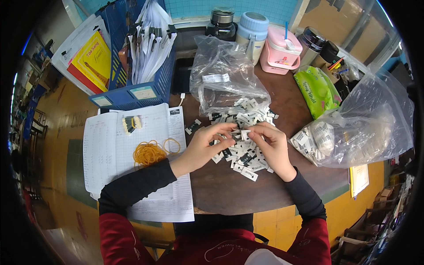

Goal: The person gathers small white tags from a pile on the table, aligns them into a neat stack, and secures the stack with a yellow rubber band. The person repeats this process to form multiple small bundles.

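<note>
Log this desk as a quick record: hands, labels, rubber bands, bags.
Left hand: fingertips close to the right's; grip unclear
Right hand: pinching a white label
Label pile: loose, white and dark, on the table
Rubber bands: yellow, heaped on open notebook
Back bag: clear plastic, behind pile
Right bag: clear plastic, labels inside

Lettered labels [246,172], lettered yellow cover [92,62], lettered pack [317,90]

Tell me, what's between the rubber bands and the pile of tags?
In the head view, the left hand is between the rubber bands and the tags, over the paper and the brown table.
</note>
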Demonstrator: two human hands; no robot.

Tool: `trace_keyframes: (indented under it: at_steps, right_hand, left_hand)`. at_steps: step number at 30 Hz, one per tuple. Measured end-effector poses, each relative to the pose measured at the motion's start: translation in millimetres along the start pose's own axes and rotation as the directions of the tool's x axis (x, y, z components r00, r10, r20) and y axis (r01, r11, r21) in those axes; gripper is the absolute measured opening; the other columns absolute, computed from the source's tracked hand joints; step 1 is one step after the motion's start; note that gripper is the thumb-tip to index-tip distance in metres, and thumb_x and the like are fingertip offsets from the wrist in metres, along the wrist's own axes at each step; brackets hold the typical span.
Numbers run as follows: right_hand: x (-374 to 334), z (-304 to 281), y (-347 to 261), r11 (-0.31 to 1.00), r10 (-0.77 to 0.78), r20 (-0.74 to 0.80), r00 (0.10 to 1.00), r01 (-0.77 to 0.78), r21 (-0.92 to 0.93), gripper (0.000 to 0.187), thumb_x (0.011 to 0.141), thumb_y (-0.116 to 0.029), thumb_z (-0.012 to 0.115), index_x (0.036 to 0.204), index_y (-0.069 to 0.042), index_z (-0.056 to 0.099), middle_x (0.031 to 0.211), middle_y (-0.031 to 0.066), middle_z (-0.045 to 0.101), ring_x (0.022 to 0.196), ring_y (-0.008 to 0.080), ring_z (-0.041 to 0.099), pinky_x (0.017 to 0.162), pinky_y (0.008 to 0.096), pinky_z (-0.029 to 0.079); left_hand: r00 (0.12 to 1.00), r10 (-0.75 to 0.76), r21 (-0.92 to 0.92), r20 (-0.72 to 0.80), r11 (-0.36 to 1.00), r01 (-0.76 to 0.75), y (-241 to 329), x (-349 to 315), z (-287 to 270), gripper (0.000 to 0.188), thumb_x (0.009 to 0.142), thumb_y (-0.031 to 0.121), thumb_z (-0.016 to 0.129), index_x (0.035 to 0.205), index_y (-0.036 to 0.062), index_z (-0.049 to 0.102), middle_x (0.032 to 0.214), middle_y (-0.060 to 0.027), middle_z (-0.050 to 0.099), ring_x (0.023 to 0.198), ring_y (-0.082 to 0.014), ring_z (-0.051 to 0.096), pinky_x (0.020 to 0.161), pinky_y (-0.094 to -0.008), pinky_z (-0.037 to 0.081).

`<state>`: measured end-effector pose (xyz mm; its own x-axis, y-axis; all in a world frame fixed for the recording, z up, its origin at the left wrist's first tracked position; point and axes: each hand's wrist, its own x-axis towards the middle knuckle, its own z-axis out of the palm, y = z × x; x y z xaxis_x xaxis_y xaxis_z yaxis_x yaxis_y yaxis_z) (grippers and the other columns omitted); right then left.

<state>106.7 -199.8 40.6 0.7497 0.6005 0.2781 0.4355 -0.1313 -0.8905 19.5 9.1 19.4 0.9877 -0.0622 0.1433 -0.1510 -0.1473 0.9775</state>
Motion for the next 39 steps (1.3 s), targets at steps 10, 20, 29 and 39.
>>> trace_keyframes:
  at_steps: [10, 20, 29, 39]
  right_hand:
    - [-9, 13, 0, 0.938, 0.206, 0.122, 0.971, -0.231, 0.257, 0.028, 0.091, 0.003, 0.066, 0.120, 0.004, 0.065, 0.097, 0.0034, 0.069, 0.090, 0.0071, 0.063, 0.078, 0.0204, 0.050]
    - [-7, 4, 1, 0.863, 0.293, 0.034, 0.956, -0.279, 0.420, 0.022, 0.090, 0.002, 0.068, 0.112, 0.004, 0.067, 0.093, 0.0041, 0.072, 0.084, 0.0070, 0.064, 0.077, 0.0211, 0.050]
    - [-12, 15, 1, 0.804, 0.364, 0.171, 0.916, -0.402, 0.438, 0.019, 0.089, 0.003, 0.068, 0.108, 0.003, 0.070, 0.090, 0.0008, 0.067, 0.081, 0.0054, 0.060, 0.074, 0.0203, 0.047]
    - [-12, 11, 5, 0.855, 0.225, 0.019, 0.974, -0.207, 0.476, 0.008, 0.090, 0.000, 0.069, 0.098, 0.002, 0.069, 0.100, -0.0006, 0.057, 0.085, 0.0062, 0.055, 0.076, 0.0214, 0.044]
  left_hand:
    - [0.998, -0.060, 0.191, -0.030, 0.979, 0.064, -4, -6, 2, 0.021, 0.091, 0.016, 0.072, 0.101, -0.0024, 0.071, 0.073, -0.0053, 0.067, 0.065, -0.0067, 0.058, 0.059, -0.0244, 0.044]
    - [0.986, -0.167, 0.032, -0.009, 0.985, 0.167, -4, -5, -1, 0.022, 0.094, 0.015, 0.069, 0.105, -0.0041, 0.070, 0.085, -0.0030, 0.070, 0.075, -0.0048, 0.061, 0.065, -0.0224, 0.048]
    - [0.999, -0.032, -0.047, -0.020, 0.998, 0.031, -3, -6, 5, 0.026, 0.092, 0.019, 0.070, 0.102, -0.0049, 0.071, 0.076, -0.0048, 0.069, 0.068, -0.0055, 0.059, 0.060, -0.0237, 0.045]
    - [0.995, -0.100, 0.057, -0.015, 0.993, 0.100, -2, -7, 2, 0.026, 0.090, 0.019, 0.072, 0.098, -0.0052, 0.071, 0.075, -0.0057, 0.069, 0.067, -0.0069, 0.059, 0.059, -0.0241, 0.045]
